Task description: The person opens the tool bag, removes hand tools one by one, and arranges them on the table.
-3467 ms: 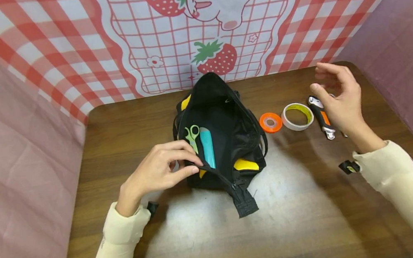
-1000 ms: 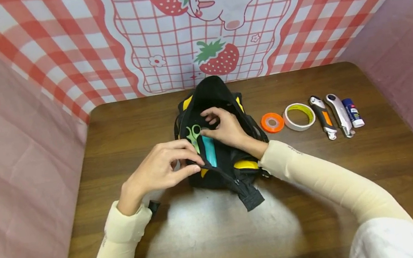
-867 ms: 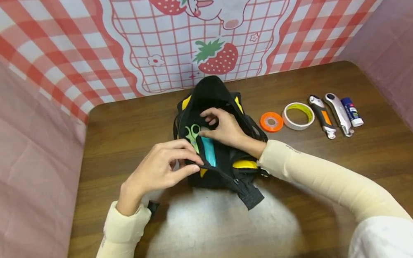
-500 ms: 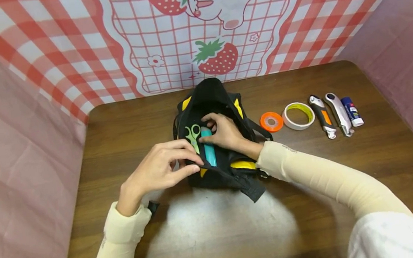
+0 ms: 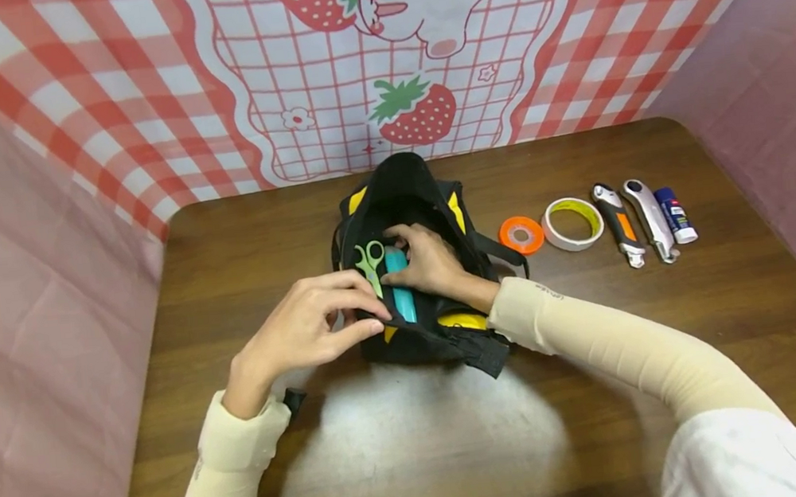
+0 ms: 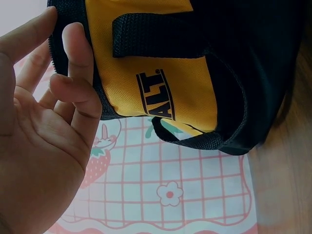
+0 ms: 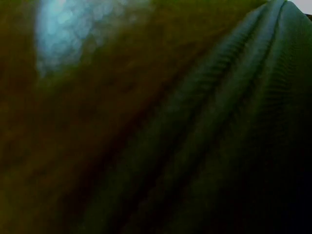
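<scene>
An unzipped black and yellow tool bag [image 5: 401,176] stands on the table with its mouth facing me. My left hand [image 5: 315,320] pinches the near-left edge of that mouth between thumb and fingers. In the left wrist view, the left fingers [image 6: 78,53] are at the zipper edge beside the yellow panel. Inside the bag lie green scissors [image 5: 370,261] and a long teal object [image 5: 403,300]. Reaching in from the right, my right hand [image 5: 428,261] has its thumb across the teal object and its bent fingers beyond the upper end; I cannot tell whether it grips it.
Right of the bag stand an orange tape roll [image 5: 520,223], a white tape roll [image 5: 553,237], an orange and black utility knife [image 5: 619,223], a silver utility knife [image 5: 649,216] and a blue glue stick [image 5: 675,214]. A bag strap [image 5: 502,250] sticks out toward the tape.
My right hand has come from beside the knives into the bag, then lower along the teal object. The bag's right side has shifted and its near flap has swung right. My left hand stays put.
</scene>
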Tool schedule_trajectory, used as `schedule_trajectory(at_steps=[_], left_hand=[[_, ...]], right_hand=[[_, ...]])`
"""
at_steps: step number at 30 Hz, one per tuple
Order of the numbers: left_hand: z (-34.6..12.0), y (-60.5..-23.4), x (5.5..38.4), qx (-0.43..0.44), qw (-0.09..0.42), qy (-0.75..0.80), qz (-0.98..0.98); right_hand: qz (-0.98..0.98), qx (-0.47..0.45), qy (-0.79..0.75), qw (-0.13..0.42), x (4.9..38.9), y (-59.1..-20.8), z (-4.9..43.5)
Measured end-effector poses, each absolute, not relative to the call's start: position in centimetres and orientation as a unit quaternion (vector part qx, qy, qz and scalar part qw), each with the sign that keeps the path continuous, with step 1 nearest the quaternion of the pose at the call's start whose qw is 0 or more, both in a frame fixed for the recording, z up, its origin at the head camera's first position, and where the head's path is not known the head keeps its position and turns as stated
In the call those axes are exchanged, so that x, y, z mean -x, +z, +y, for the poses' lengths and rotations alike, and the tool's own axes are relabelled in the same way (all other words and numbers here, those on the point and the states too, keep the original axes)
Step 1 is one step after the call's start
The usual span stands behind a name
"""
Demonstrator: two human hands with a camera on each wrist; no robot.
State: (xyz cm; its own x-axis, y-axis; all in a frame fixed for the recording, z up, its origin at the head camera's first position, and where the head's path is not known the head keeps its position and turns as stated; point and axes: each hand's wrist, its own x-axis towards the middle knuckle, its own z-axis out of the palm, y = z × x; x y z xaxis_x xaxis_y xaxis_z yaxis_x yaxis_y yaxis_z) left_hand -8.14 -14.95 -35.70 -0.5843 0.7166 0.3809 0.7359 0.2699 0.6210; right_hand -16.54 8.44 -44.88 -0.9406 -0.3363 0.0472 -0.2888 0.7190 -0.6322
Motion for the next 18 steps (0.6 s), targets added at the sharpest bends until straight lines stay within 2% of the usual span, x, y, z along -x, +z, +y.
schedule_trajectory(at_steps=[18], left_hand=[[-14.87, -36.02, 7.9, 0.453, 0.012, -0.399, -0.797]], right_hand=[[0.927, 0.17, -0.333, 0.017, 16.2, -44.93, 8.82]])
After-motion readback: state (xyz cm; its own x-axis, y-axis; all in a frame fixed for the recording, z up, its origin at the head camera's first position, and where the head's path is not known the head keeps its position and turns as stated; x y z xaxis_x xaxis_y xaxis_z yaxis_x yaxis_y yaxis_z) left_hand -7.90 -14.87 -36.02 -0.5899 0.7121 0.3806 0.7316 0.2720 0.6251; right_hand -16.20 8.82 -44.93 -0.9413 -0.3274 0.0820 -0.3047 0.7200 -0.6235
